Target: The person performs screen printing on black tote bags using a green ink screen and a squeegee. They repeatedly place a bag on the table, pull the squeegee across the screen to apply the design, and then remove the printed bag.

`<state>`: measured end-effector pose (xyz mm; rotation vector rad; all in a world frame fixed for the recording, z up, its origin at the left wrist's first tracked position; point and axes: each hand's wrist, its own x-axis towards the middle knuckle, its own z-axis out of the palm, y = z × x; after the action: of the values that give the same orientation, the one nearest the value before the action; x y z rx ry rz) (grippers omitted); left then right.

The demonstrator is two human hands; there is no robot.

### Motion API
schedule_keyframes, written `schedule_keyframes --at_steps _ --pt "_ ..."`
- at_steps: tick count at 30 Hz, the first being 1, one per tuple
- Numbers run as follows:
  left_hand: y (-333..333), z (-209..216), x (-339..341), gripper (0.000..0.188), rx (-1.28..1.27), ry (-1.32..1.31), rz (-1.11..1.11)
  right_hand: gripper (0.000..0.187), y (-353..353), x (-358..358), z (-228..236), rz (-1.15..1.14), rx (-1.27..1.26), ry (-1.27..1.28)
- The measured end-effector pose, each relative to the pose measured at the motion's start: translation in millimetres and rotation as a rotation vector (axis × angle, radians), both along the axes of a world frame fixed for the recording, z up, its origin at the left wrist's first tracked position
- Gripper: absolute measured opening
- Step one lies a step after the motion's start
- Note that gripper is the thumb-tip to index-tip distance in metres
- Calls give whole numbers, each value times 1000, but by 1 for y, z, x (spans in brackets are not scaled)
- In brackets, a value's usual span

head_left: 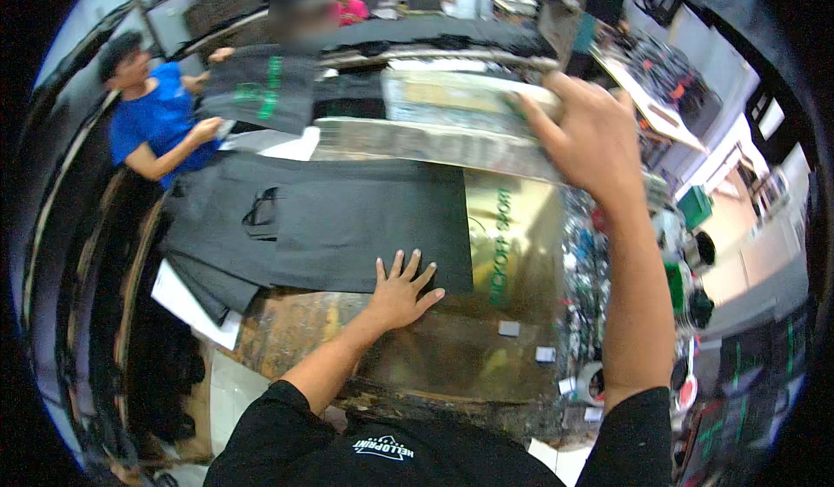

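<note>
Fingers spread, my left hand (402,298) lies flat at the near edge of a black fabric bag (365,218), close to its right end. The bag is spread across the work table and has a dark handle loop on its left part. Held out beyond it, my right hand (595,135) is closed round the right end of a screen-printing frame (426,144), which is raised and tilted above the table. Right of the bag shows a yellowish sheet (514,252) with green lettering, partly under the bag's edge.
At the far left a person in a blue shirt (148,118) holds a black bag with green print (261,87). Small white squares (509,328) sit on the table's near right. Cluttered bottles and tubs (686,244) line the right side. A white sheet (195,304) sticks out at left.
</note>
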<state>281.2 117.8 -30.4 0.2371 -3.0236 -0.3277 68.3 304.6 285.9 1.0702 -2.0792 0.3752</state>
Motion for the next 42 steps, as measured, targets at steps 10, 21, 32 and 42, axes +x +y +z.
schedule_keyframes --at_steps 10,21,32,42 --pt "106 -8 -76 89 20 3 -351 67 4 -12 -4 0 -28 11" --pt "167 -12 -67 102 87 69 -282 70 7 6 25 5 90 -180" --pt "176 -12 -61 104 137 200 -292 69 3 -13 3 -21 -16 18" --pt "73 53 -50 102 900 493 12 57 3 4 3 -7 -22 -21"
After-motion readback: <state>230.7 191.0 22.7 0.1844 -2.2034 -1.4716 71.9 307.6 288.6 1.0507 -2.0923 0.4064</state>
